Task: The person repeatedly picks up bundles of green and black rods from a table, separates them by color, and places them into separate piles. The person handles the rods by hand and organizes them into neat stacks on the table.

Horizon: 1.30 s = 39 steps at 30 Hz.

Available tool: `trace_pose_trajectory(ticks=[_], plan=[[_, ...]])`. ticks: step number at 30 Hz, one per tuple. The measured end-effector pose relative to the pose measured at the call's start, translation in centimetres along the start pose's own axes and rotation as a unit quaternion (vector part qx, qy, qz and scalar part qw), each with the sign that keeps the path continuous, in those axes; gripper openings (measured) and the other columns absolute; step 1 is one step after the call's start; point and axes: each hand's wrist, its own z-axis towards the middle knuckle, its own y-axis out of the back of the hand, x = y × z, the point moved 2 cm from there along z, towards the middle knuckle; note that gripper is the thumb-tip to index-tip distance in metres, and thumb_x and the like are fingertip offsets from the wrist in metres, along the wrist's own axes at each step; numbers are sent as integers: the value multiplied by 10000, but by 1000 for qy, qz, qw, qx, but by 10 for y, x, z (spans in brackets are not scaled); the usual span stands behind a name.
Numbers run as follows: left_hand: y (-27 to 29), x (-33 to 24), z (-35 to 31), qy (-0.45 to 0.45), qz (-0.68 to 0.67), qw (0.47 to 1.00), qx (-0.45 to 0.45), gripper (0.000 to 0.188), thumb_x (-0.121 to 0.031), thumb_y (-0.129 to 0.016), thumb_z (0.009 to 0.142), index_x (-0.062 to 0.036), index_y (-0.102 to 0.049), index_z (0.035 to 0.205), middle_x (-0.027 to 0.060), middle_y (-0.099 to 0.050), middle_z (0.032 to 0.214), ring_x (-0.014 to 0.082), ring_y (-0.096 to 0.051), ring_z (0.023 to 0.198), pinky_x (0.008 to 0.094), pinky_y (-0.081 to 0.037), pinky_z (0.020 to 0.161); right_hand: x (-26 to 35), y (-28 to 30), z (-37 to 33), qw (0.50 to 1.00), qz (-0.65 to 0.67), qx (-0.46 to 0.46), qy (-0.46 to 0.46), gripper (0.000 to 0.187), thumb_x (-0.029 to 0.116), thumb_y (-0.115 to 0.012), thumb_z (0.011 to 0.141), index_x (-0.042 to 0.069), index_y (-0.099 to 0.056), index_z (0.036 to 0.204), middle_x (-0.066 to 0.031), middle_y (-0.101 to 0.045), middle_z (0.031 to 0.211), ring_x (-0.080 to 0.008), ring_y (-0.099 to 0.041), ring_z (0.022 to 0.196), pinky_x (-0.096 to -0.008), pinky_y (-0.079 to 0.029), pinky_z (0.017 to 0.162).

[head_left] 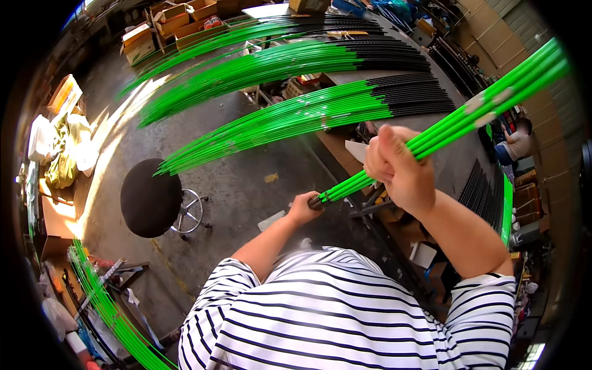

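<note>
A small bundle of long, thin green rods [487, 110] slants across in front of me, from low centre to the upper right. Around its lower end, where black butts show, my left hand [302, 209] is closed. Higher up, my right hand [404, 176] wraps its fingers about the rods, thumb raised. Beyond my hands, a row of similar green rods [290, 120] with black ends lies across the dark table [453, 139], the green tips sticking out to the left. Further rows of green rods [259, 71] lie behind it.
A black round stool [148, 197] stands on the floor at left. More green rods [111, 308] lean at lower left. Black rods [484, 194] lie at right, near a seated person [517, 145]. Cardboard boxes [171, 20] stand at the back left; white bags [77, 139] sit at far left.
</note>
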Motion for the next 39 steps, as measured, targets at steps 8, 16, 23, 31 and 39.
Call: trace_pose_trajectory(ticks=[8, 16, 23, 31, 39], plan=[[-1, -24, 5, 5, 68, 998, 17, 298, -92, -737, 646, -34, -604, 907, 67, -585, 737, 102, -502, 681, 279, -450, 668, -72, 26, -17, 999, 16, -43, -8, 259, 194, -561, 897, 44, -505, 694, -21, -498, 612, -111, -509, 578, -269, -453, 603], [-14, -5, 18, 114, -18, 992, 41, 225, -70, -728, 695, -30, -628, 892, 12, -624, 746, 55, -532, 682, 246, -467, 643, 32, 32, -1, 952, -70, -118, 273, 448, 154, -607, 866, -52, -423, 1218, -122, -637, 930, -153, -617, 847, -287, -488, 803], [-17, -22, 23, 103, 17, 993, 52, 176, -82, -745, 712, -37, -643, 847, 13, -637, 741, 51, -534, 659, 242, -461, 633, 36, 61, -16, 961, -172, -128, 176, 278, 172, -465, 944, -64, -561, 1055, -156, -651, 883, -212, -642, 828, -312, -497, 790], [-15, -26, 17, 101, 51, 991, 66, 193, -73, -747, 695, -33, -646, 854, 31, -650, 738, 60, -546, 669, 256, -465, 654, 12, 58, -26, 953, -285, -87, 53, 143, 94, -655, 810, -32, -645, 876, -103, -676, 823, -129, -645, 755, -228, -478, 650], [-23, -8, 15, -1, 49, 999, 16, 246, -105, -749, 682, -58, -620, 887, 72, -590, 639, 122, -496, 553, 302, -442, 563, -32, 51, -33, 905, -415, -15, 90, 131, 145, -653, 791, 14, -654, 793, -106, -646, 736, -225, -616, 616, -281, -457, 549]])
